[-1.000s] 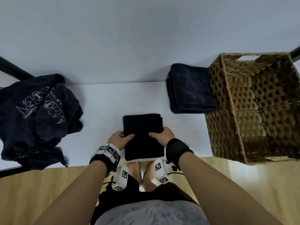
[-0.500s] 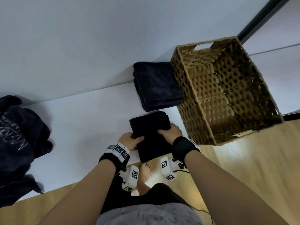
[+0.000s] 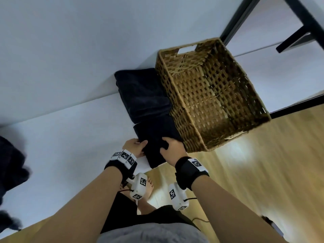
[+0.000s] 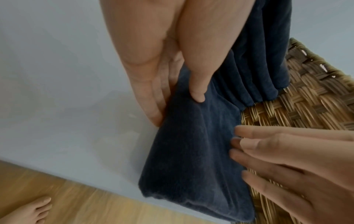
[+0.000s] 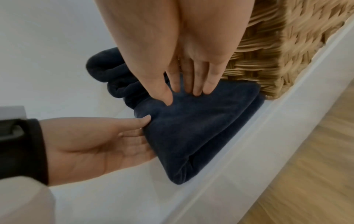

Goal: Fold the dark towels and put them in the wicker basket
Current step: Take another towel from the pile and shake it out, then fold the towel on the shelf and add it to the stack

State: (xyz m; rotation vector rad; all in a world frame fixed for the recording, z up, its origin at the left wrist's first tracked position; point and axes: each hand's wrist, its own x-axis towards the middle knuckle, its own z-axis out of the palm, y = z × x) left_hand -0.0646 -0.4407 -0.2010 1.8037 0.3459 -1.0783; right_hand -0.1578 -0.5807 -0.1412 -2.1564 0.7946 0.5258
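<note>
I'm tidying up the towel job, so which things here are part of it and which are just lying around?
Part of the job: folded towel held by left hand and right hand; second folded towel; wicker basket.

Lying about: dark clothing on the table.

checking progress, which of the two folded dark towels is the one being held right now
The nearer folded towel at the table's front edge, held by the left hand and right hand. The other folded towel lies untouched behind it, beside the wicker basket.
</note>
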